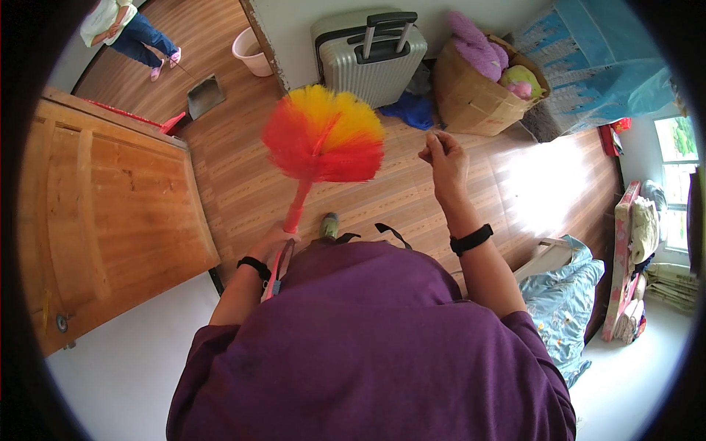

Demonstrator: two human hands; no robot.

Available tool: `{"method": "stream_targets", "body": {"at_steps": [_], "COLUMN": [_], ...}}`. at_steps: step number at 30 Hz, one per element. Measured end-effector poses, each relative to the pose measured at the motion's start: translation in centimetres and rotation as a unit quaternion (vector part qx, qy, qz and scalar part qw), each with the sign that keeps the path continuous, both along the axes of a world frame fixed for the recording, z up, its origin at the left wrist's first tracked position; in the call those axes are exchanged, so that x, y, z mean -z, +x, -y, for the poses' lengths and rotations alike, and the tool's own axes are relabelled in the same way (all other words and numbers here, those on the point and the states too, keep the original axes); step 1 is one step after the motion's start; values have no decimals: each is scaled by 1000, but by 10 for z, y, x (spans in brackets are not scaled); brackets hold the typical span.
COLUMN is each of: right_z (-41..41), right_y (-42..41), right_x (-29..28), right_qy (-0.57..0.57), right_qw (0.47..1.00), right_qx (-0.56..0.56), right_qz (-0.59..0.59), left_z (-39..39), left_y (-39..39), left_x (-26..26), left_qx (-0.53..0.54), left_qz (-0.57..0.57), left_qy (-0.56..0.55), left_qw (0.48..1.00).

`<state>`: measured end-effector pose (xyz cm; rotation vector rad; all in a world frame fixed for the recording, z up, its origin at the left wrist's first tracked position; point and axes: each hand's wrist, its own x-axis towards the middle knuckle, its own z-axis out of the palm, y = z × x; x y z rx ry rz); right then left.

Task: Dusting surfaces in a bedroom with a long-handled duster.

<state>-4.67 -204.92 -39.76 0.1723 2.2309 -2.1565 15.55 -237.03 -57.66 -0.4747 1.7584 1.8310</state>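
Note:
A round bristle duster (325,135), red and yellow, is held up in front of my body by its pinkish-red handle. Around that handle, low on the left, my left hand (280,238) is closed; part of the hand is blurred. My right hand (448,160) is raised to the right of the duster head, apart from it, with thumb and fingertips drawn together. Whether something tiny is pinched between them cannot be told. A black band sits on each wrist. Beside my left wrist runs a pink strip with a grey-blue end (274,286).
Wooden door (138,204) at left; dustpan (206,97) and pink bin (253,52) beyond. A person (135,33) stands at top left. Ahead are a suitcase (364,71) and a cardboard box (474,102) of plush toys; blue patterned cloth (562,308) lies at right.

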Motion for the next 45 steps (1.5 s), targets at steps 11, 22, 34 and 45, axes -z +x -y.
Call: {"method": "stream_targets", "body": {"at_steps": [11, 22, 34, 45], "right_z": [25, 63, -10, -186], "right_y": [-13, -45, -57, 37], "right_x": [-34, -33, -47, 91], "right_qy": [-46, 116, -295, -433], "right_qw": [998, 929, 947, 872], "right_qx": [-46, -345, -123, 178], "right_qz": [16, -72, -8, 141], "left_z": [-5, -16, -19, -5], "left_y": [4, 9, 21, 20], "left_x": [-27, -47, -38, -39], "left_qx": [25, 65, 39, -99], "left_qz": [67, 73, 47, -90], "left_qy": [-31, -9, -25, -252], "left_qw": [997, 995, 998, 958]}}
